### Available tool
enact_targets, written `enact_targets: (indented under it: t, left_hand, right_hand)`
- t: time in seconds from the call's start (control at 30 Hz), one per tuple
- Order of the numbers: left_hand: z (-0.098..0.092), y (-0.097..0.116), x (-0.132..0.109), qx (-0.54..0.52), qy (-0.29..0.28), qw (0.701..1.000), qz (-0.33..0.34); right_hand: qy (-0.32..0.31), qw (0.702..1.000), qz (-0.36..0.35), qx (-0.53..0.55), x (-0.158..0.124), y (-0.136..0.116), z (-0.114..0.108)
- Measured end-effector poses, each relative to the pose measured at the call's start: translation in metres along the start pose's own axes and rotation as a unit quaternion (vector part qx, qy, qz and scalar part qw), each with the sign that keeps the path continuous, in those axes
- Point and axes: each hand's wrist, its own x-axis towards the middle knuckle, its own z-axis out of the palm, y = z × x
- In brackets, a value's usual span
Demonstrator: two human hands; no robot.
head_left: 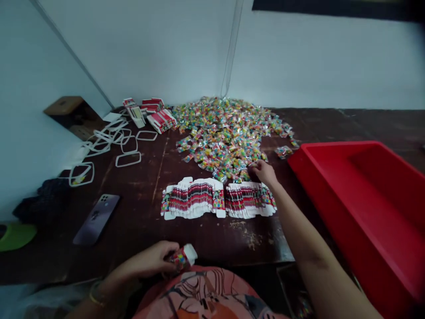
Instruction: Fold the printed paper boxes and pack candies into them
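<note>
My left hand [162, 259] is closed around a small printed carton [181, 259], low at the table's front edge against my clothing. The carton's white end flap stands open toward the right. My right hand [263, 173] reaches to the near right edge of a heap of small clear packets of colourful sweets [229, 128]. Its fingers are pinched together among the packets; what lies between them is hidden. Between my hands and the heap, two rows of flattened cartons, a left row [192, 198] and a right row [245, 199], lie fanned on the dark table [206, 235].
A big red tray [332, 199] stands at the right. To the left lie a phone [97, 219], several loose white bands [128, 158] and a brown box [75, 116]. Bundles of red-and-white cartons [161, 120] sit by the wall. A few packets [283, 152] lie beside the tray.
</note>
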Motion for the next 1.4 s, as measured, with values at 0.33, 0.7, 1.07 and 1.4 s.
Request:
enact_targets:
  t: [0.33,0.7,1.07,1.4]
  left_hand:
    - [0.057,0.04,0.067,-0.236,-0.014,0.961,0.145]
    - [0.064,0.042,0.074,-0.277,0.047,0.951,0.126]
    - [0.064,0.052,0.078,-0.096,0.068,0.974,0.192]
    - [0.054,0.062,0.081,-0.269,-0.057,0.946,0.173]
  right_hand:
    - [-0.298,0.929,-0.171,0.138,-0.162,-0.077,0.037]
    - [-0.207,0.945,-0.063,0.245,-0.194,-0.065,0.05]
    - [-0.319,0.842,0.111,0.42,-0.2,-0.049,0.073]
    - [-0.217,0.94,-0.105,0.243,-0.198,-0.061,0.048]
